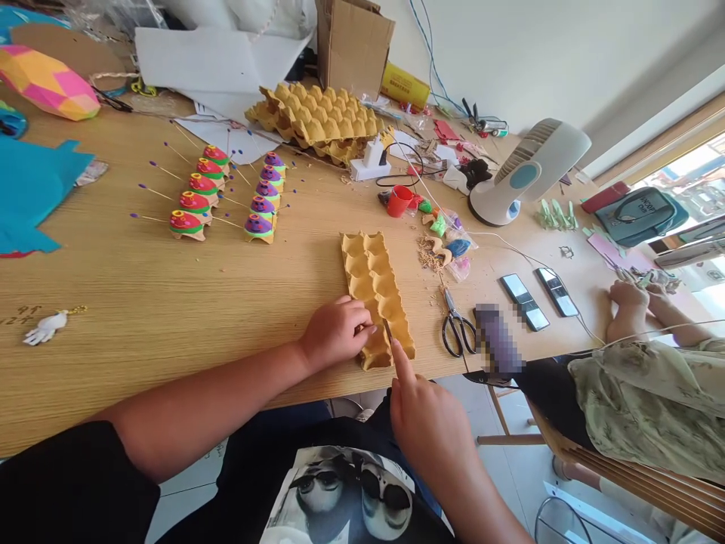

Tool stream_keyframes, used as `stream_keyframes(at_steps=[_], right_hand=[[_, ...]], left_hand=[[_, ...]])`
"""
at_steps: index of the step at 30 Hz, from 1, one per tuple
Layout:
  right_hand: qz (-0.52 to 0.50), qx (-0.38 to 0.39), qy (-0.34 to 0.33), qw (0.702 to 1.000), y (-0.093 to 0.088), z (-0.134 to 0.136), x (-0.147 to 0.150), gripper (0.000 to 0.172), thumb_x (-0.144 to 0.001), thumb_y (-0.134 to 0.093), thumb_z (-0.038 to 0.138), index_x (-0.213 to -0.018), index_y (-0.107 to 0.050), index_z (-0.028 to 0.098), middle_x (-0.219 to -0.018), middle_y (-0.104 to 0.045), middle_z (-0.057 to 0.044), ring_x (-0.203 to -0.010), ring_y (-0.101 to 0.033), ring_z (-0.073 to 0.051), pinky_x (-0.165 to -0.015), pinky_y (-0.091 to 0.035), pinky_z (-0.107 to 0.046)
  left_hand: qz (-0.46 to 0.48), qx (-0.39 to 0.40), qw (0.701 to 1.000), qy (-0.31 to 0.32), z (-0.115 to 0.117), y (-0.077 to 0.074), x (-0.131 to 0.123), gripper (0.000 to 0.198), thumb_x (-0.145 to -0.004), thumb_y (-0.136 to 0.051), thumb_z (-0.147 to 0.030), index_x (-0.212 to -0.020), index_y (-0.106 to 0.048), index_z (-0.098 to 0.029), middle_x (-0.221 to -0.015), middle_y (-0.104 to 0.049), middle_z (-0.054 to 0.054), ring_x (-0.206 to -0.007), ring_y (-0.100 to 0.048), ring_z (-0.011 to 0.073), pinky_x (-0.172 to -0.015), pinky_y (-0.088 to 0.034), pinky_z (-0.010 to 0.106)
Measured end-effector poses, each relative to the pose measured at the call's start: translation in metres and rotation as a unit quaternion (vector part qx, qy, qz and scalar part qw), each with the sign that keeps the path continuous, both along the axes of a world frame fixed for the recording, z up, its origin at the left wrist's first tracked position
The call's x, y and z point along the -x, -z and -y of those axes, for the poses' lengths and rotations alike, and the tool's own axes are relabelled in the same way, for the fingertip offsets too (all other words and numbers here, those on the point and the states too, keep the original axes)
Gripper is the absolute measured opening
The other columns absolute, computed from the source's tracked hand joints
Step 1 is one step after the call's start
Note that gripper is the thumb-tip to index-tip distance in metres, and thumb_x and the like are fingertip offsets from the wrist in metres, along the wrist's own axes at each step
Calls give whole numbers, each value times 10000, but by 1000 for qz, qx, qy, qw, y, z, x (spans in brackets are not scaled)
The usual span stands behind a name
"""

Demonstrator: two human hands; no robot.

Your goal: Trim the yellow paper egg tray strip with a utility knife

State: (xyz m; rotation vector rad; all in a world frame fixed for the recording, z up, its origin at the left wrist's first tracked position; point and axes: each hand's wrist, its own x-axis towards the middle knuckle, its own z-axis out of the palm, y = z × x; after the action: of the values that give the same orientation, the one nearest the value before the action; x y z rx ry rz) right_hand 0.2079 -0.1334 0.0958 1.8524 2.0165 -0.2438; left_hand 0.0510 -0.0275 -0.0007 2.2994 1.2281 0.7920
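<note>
A yellow egg carton strip (387,288), with two rows of cups, lies on the table in front of me. My left hand (338,331) has its fingers curled over the strip's left side, pressing on it near the close end. In my right hand (427,415) is a knife (387,329) whose thin dark blade touches the carton between the rows. The index finger stretches along the knife, and its handle is hidden in my grip. Scissors (458,326) with black handles rest on the table right of the carton.
Two rows of painted caterpillars (199,193) with pin-like feelers stand at left. Stacked egg trays (320,117), a red cup (399,201) and a white fan (526,170) are farther back. Phones (524,302) lie at right, near another person's hands (628,302).
</note>
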Motion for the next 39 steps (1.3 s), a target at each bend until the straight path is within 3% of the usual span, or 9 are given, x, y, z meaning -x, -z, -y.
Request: stream_keyframes(at_steps=[5, 13, 21, 28, 39], right_hand=[[7, -31, 4, 1000, 5, -9, 4, 641, -1001, -431, 227, -1615, -250, 196, -827, -765, -51, -734, -744, -215, -547, -447, -262], [-24, -22, 3, 999, -5, 6, -1, 605, -999, -421, 219, -1595, -315, 193, -835, -770, -42, -719, -740, -220, -520, -414, -280], [-60, -59, 16, 996, 8, 8, -7, 592, -1015, -420, 229, -1595, -303, 229, -879, -783, -15, -723, -735, -191, -525, -394, -271], [-105, -91, 24, 990, -7, 19, -19, 600, -1016, -423, 229, -1596, -281, 273, -851, -778, 14, -693, -722, -179, -538, -368, -254], [-81, -60, 30, 994, 3, 8, -9, 595, -1031, -416, 244, -1605, -264, 274, -891, -783, -2, -721, -727, -152, -541, -392, -230]], left_hand=[[-11, -3, 1000, 1, -1, 0, 0, 219, -895, -658, -267, -693, -610, -195, -742, -620, 18, -802, -545, 188, -670, -389, 317], [2, -3, 1000, -4, -3, 0, 1, 171, -884, -665, -252, -724, -633, -201, -769, -657, 11, -821, -564, 192, -686, -409, 318], [9, -4, 1000, -6, -6, 1, 3, 177, -885, -667, -255, -719, -634, -201, -763, -657, 15, -822, -573, 195, -689, -423, 320], [22, -6, 1000, 0, -8, 4, 4, 158, -874, -664, -240, -722, -636, -204, -781, -670, 10, -835, -571, 190, -710, -432, 319], [7, 4, 1000, 5, -8, 1, 5, 187, -899, -636, -255, -719, -640, -205, -768, -648, 26, -820, -571, 191, -709, -425, 310]])
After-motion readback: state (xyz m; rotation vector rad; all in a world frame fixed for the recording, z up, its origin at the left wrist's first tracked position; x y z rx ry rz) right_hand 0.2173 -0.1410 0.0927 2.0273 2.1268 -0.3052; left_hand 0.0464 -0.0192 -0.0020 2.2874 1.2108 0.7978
